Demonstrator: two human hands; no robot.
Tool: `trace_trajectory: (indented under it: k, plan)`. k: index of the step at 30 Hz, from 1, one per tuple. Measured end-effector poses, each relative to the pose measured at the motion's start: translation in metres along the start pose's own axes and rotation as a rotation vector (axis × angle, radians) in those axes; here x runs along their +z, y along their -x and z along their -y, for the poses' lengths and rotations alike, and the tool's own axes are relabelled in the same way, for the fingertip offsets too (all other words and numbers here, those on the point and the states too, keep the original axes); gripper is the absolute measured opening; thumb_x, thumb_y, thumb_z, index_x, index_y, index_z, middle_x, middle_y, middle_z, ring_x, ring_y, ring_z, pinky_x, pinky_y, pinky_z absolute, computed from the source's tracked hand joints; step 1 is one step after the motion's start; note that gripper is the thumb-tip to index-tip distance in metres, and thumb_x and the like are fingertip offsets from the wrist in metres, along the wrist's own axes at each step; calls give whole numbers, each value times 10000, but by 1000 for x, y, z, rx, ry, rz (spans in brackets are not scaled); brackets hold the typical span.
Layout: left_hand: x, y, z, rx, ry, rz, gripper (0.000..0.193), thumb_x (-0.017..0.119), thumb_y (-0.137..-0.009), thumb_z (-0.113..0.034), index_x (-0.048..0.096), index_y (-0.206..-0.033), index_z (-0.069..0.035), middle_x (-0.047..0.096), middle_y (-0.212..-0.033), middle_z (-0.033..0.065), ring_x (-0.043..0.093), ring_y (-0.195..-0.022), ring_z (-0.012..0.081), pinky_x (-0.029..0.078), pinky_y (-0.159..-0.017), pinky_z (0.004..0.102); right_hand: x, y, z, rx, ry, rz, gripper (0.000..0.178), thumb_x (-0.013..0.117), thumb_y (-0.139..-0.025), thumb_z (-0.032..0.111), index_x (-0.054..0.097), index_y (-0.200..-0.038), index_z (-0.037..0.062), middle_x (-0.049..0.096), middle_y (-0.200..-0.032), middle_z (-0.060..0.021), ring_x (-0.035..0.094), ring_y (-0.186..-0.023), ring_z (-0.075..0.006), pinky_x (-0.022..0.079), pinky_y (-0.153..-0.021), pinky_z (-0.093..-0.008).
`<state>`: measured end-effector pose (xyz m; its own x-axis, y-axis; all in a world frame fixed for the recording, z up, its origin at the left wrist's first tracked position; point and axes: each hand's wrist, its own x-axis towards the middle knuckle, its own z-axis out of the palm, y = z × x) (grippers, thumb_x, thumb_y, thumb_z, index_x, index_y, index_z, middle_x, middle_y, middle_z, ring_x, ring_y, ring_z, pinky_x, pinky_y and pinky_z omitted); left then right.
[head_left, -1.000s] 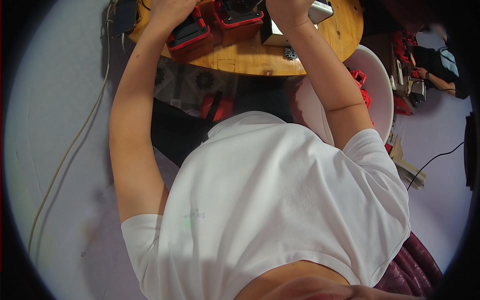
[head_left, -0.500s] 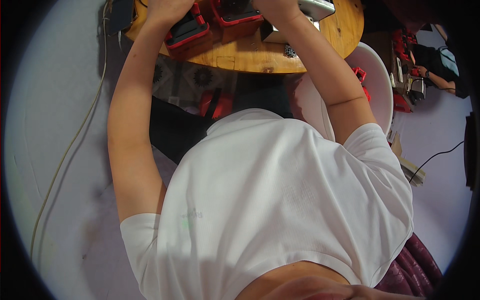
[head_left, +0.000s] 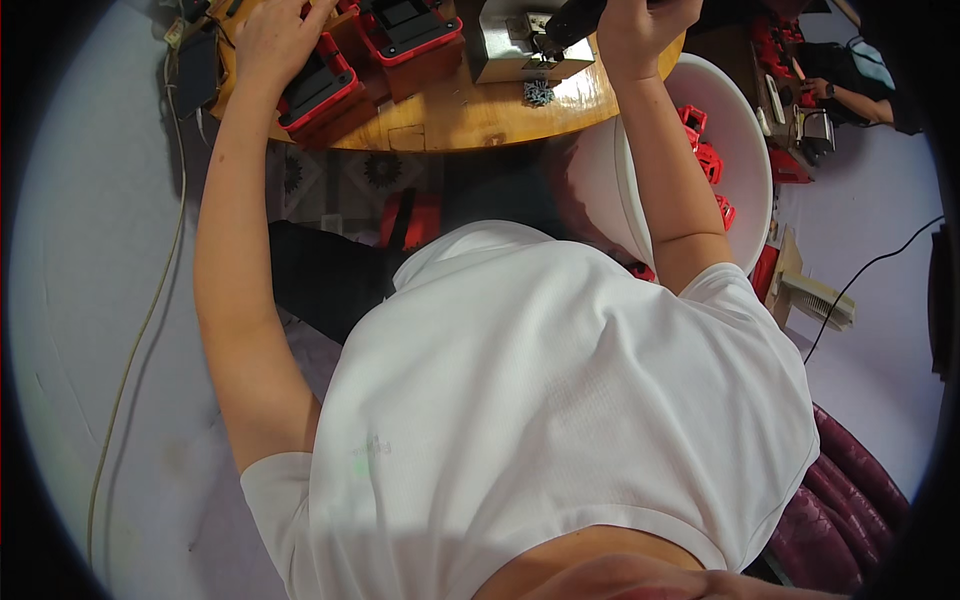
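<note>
At the wooden table's upper left, my left hand (head_left: 272,40) lies by a red-and-black case (head_left: 322,88), fingers stretched toward its far edge; the top of the picture cuts off part of them. A second red-and-black case (head_left: 408,28) stands just right of it. Closed around a black power screwdriver (head_left: 575,22), my right hand (head_left: 645,35) is at the table's right side; its grip is partly out of view. The driver's tip points down at a silver metal box (head_left: 497,55). Beside that box sits a small clump of screws (head_left: 538,93).
The round wooden table (head_left: 460,125) curves in front of me. A white tub (head_left: 755,130) with several red parts (head_left: 708,162) stands under my right forearm. A cable (head_left: 150,310) runs down the left. Another person's hand (head_left: 820,88) works at the far right.
My view has shifted, so table and cases appear farther left. My right hand has moved right and the black screwdriver now shows over the metal box. My left hand stays by the left case.
</note>
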<state>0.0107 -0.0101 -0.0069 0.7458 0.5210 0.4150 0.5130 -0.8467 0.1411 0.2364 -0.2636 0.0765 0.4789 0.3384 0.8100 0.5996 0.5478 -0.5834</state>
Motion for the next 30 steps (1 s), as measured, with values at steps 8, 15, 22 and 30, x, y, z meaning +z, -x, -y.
trace_trajectory:
  k: [8, 15, 22, 30]
  plan:
    - [-43, -2, -45, -49, 125, 12, 396, 522, -957, -370, 686, -1155, -69, 681, -1000, 166, 628, -921, 355, 482, -798, 457, 9, -10, -1, 247, -73, 88, 296, 657, -936, 268, 495, -1029, 39, 556, -733, -29, 562, -596, -100, 466, -526, -251]
    - [-49, 0, -50, -146, 74, 68, 390, 522, -941, -369, 676, -1185, -105, 674, -1026, 166, 618, -960, 351, 474, -839, 447, 103, -10, 40, -15, -645, 93, 323, 652, -934, 253, 457, -1082, 42, 554, -781, -58, 560, -621, -130, 483, -549, -276]
    - [-45, 1, -46, -125, 86, 117, 409, 529, -911, -312, 622, -1243, -93, 650, -1117, 172, 574, -1054, 380, 459, -886, 462, 143, 7, 36, -4, -471, 125, 399, 665, -914, 177, 428, -1199, 30, 525, -864, -19, 517, -676, -80, 439, -588, -233]
    - [-41, 5, -42, -128, 147, 62, 380, 522, -910, -293, 636, -1203, -79, 649, -1121, 176, 571, -1066, 389, 460, -895, 482, 174, 8, 25, -204, -583, 252, 414, 663, -887, 117, 421, -1209, 19, 510, -903, -19, 500, -709, -78, 417, -598, -218]
